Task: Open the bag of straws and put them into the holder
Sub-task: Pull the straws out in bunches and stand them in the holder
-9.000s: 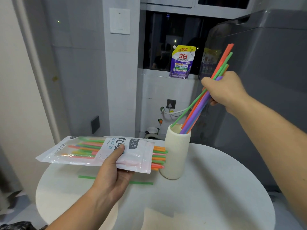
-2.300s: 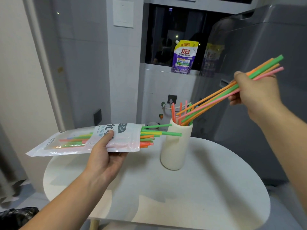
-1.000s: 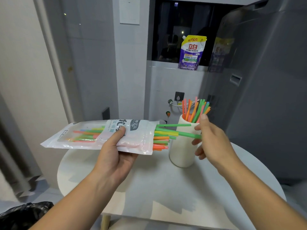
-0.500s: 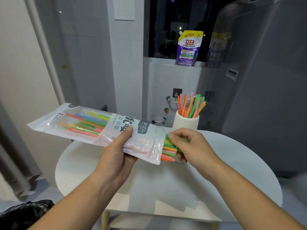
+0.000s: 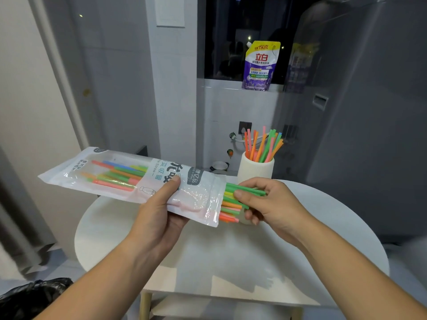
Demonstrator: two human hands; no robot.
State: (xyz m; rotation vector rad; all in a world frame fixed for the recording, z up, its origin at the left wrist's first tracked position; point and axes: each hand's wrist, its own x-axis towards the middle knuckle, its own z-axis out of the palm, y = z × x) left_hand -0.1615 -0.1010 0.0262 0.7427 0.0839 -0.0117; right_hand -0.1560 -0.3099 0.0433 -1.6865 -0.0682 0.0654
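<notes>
A round white desk [image 5: 231, 257] stands in a narrow grey-walled corner, with a dark window above a ledge where a purple and yellow detergent pouch [image 5: 260, 65] stands upright. A tall grey appliance [image 5: 369, 112] fills the right side just beyond the desk, and a black bin bag [image 5: 30, 296] shows at the lower left. The bag of straws [image 5: 129, 176] is a long white and clear plastic pouch with printed lettering, held level above the left part of the desk, its open mouth pointing right. The left hand [image 5: 159, 218] carries it from below, fingers wrapped under and thumb pressed on top. Orange, pink, yellow and green straw ends [image 5: 231, 207] stick out of the mouth, and the right hand [image 5: 270, 204] grasps a few green ones there between thumb and curled fingers. The white cylindrical holder [image 5: 255, 170] stands upright near the desk's far edge, just behind the right hand, with a bunch of coloured straws [image 5: 263, 146] fanning out of its top. A broad stretch of white top shows under both forearms, down to the near edge.
</notes>
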